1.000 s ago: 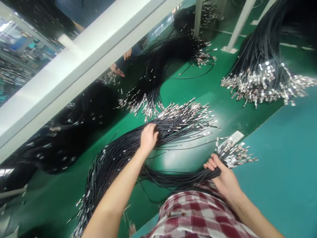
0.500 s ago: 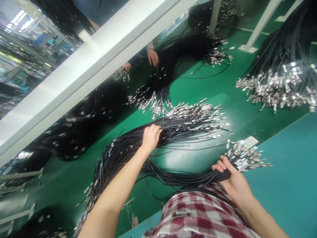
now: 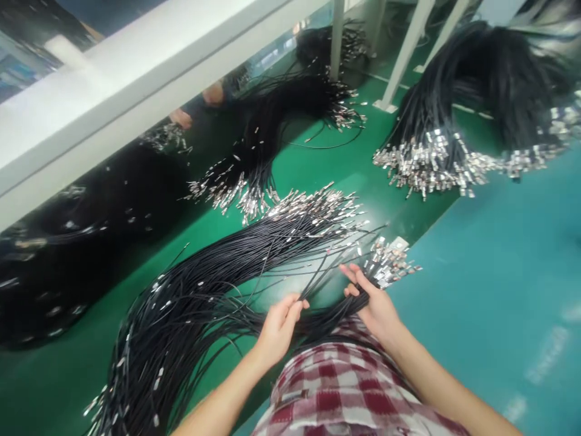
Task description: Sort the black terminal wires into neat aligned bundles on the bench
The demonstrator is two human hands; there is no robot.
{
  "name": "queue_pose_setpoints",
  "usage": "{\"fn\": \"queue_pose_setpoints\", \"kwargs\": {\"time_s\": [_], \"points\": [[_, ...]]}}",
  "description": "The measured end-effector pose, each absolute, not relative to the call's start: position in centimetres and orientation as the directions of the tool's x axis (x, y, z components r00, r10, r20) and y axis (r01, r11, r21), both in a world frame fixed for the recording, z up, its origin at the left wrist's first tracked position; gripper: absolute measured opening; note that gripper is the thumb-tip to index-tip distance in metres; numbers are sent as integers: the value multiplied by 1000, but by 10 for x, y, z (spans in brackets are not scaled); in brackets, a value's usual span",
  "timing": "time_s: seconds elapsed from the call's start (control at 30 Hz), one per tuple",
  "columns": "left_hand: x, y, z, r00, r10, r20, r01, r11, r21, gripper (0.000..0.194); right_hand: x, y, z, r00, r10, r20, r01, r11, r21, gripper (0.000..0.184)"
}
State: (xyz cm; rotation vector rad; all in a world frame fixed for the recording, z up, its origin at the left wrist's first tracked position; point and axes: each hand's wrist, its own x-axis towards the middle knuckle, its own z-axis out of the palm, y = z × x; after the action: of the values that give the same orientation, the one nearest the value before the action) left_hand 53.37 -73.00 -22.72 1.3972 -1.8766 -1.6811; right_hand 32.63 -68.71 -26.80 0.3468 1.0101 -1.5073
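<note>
The left hand (image 3: 280,327) has its thumb and fingers pinched together on a few black cables (image 3: 314,277), low over the green bench (image 3: 308,145). The right hand (image 3: 376,307) is curled around a gathered bundle (image 3: 327,316), just behind its metal ends (image 3: 391,261); some fingers wrap the cables while others stand a little apart. A pale tag (image 3: 399,243) sits by those ends. Beyond the left hand, a large pile of cables (image 3: 222,260) spreads across the bench, its tips fanned out toward the right.

The likeliest trouble is tangling: the thin cables cross loose strands of the pile, so a quick pull could drag neighbours along or knot them. The pinch takes only a small grip, and a smooth cable could slip out of it. If the right hand slackens, the bundle's ends may slide out of line or drop back among the others. Metal tips lying at mixed angles could also snag on one another and get bent. Farther off, a co-worker's hand (image 3: 181,118) is near another bunch of ends under the white beam (image 3: 136,72), well apart from this work.
</note>
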Motion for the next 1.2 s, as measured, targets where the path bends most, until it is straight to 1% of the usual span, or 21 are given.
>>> {"fn": "queue_pose_setpoints", "kwargs": {"time_s": [0.2,0.33,0.5,0.6,0.67,0.73,0.83,0.9,0.97,1.07,1.2], "points": [[555,-702,-240,-535,-650,-539,-483,-288,827,46,323,-689,-272,-266,-679,-684,925,19,-379,37],[575,-694,-246,-536,-581,-613,-519,-346,782,51,324,-689,-274,-294,-669,-683,922,-9,-388,34],[601,-681,-259,-507,-568,-649,-528,-390,754,53,324,-688,-272,-323,-665,-674,916,-40,-400,37],[611,-674,-264,-514,-578,-633,-507,-391,768,47,323,-688,-271,-323,-679,-659,910,-32,-413,38],[612,-672,-263,-502,-564,-655,-468,-460,755,42,322,-686,-271,-313,-678,-665,914,-24,-406,36],[609,-673,-259,-455,-557,-694,-397,-571,719,46,322,-684,-272,-301,-671,-678,919,-14,-394,32],[598,-680,-248,-336,-623,-706,-256,-661,705,49,322,-680,-274,-283,-657,-698,923,11,-385,31],[591,-686,-240,-242,-682,-690,-194,-663,723,49,322,-677,-275,-282,-649,-706,923,17,-384,33],[585,-690,-233,-187,-720,-668,-168,-647,744,51,322,-675,-276,-285,-648,-706,924,12,-383,34],[579,-692,-224,-198,-733,-651,-156,-632,759,54,323,-674,-275,-278,-660,-698,926,8,-377,35],[574,-697,-219,-200,-748,-632,-56,-636,770,44,323,-674,-274,-252,-690,-678,932,17,-363,32]]}}
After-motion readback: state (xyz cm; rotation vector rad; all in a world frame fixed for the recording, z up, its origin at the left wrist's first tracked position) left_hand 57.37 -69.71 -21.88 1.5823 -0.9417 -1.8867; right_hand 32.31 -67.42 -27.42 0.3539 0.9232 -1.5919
